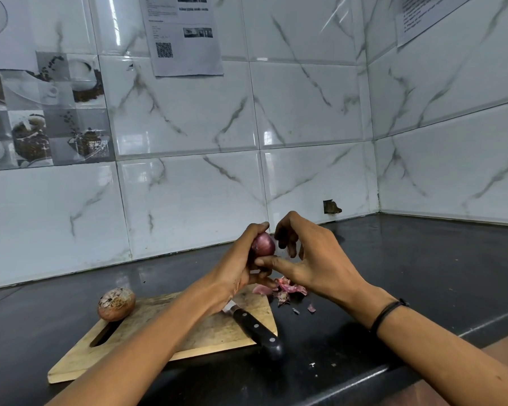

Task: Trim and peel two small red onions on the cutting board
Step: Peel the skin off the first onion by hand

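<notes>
Lying nearest, a black riveted-handle knife (257, 329) rests on the scuffed rectangular wooden cutting board (188, 332) on the glossy dark surface (393, 273). At the board's far-left corner sits 1 round onion in dry, papery brown skin (116, 303). Thin pink skin scraps (288, 288) litter its right edge. Above them, the left hand (238, 268) curls its fingers round the smooth purple peeled onion (263, 244). The right hand (314, 259) sets its thumb beneath; whether its curled fingers pinch skin, I cannot tell. Firm, light, probably slippery: best held by its sides.

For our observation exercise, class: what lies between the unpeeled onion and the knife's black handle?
Head view: only bare cutting board, crossed by the left forearm, separates the unpeeled onion from the knife handle.
</notes>
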`<action>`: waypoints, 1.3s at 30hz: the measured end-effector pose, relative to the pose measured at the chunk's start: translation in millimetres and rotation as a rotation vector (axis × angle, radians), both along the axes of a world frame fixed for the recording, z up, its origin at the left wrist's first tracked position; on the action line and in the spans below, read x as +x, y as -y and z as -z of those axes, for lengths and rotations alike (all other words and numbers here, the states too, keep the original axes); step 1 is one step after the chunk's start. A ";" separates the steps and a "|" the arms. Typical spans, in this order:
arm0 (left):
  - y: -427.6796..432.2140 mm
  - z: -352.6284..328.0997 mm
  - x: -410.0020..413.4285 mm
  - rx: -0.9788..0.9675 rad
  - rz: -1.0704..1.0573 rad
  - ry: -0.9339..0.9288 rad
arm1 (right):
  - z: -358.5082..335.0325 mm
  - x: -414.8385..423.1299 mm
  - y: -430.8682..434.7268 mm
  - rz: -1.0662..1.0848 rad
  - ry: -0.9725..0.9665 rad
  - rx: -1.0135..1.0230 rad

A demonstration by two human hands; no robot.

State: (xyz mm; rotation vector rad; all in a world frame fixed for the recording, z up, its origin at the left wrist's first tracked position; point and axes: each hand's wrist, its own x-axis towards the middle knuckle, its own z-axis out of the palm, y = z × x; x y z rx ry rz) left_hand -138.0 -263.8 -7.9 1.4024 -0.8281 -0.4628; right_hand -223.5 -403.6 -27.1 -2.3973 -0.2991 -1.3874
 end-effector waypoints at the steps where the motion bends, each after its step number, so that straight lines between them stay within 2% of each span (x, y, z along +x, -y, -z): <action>1: -0.1 -0.4 -0.6 -0.027 0.010 -0.022 | 0.0 0.1 -0.1 0.005 -0.003 -0.012; 6: -6.7 -3.7 -7.1 -0.123 0.085 -0.090 | 0.2 -1.5 -0.4 0.020 -0.010 0.021; 15: -9.9 -2.1 -14.2 -0.144 0.218 -0.143 | -2.1 -3.9 -6.9 -0.091 -0.050 0.000; 19: -8.3 -1.7 -7.6 -0.120 0.168 -0.045 | -2.3 -2.6 -0.4 -0.016 0.001 0.051; 24: -6.2 -5.1 -10.0 -0.100 0.129 -0.015 | -2.8 -1.9 1.5 0.023 0.001 0.069; 27: -5.4 -6.1 -9.0 -0.066 0.127 0.047 | -3.7 -2.9 0.2 -0.011 0.005 0.082; 31: -1.9 -5.8 -13.9 -0.021 0.001 0.193 | -5.0 -4.0 -2.3 -0.051 0.016 0.062; 39: 4.5 3.3 -14.6 -0.058 -0.100 0.292 | -5.7 -3.1 -3.9 -0.055 0.024 0.069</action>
